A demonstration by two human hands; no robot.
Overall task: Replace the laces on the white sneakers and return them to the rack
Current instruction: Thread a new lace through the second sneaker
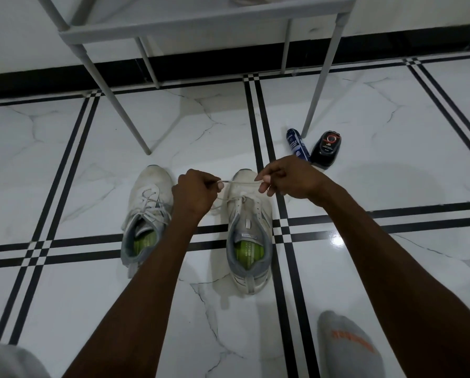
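Stretching lace (239, 182) between hands, above sneaker (249, 230)

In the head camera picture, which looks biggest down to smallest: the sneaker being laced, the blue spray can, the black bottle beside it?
1. Sneaker being laced, by far the largest.
2 and 3. Blue spray can and black bottle look alike; the can is longer, the bottle wider, so I won't rank them.

Marble floor (64, 159) carries sneakers (249, 236), rack (144, 143), two bottles (325, 150).
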